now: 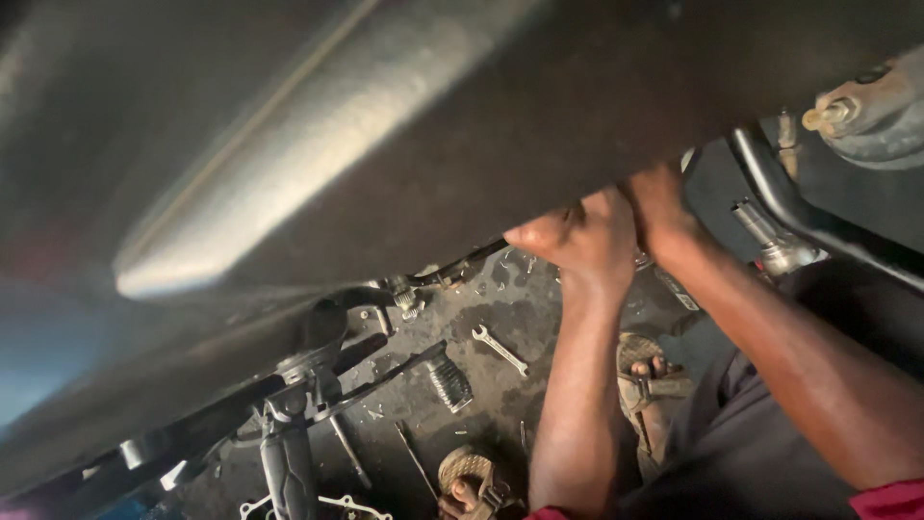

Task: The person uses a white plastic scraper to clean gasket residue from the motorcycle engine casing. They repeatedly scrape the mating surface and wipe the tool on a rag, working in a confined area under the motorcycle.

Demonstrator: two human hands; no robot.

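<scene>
Both of my hands reach up under a large dark, blurred vehicle body panel (pixel 404 125) that fills the upper view. My left hand (pixel 580 239) is curled with the thumb pointing left, and its fingertips press against the panel's lower edge. My right hand (pixel 662 207) sits just right of it, touching it, with its fingers hidden behind the panel. Whatever they hold is hidden. Red sleeve ends show at the bottom.
A black frame tube (pixel 804 217) and a chrome shock top (pixel 782 248) lie right of my hands. On the oily floor are a combination wrench (pixel 500 349), a ribbed footpeg (pixel 449 382), loose rods, a white gasket (pixel 332 503) and sandalled feet (pixel 654 383).
</scene>
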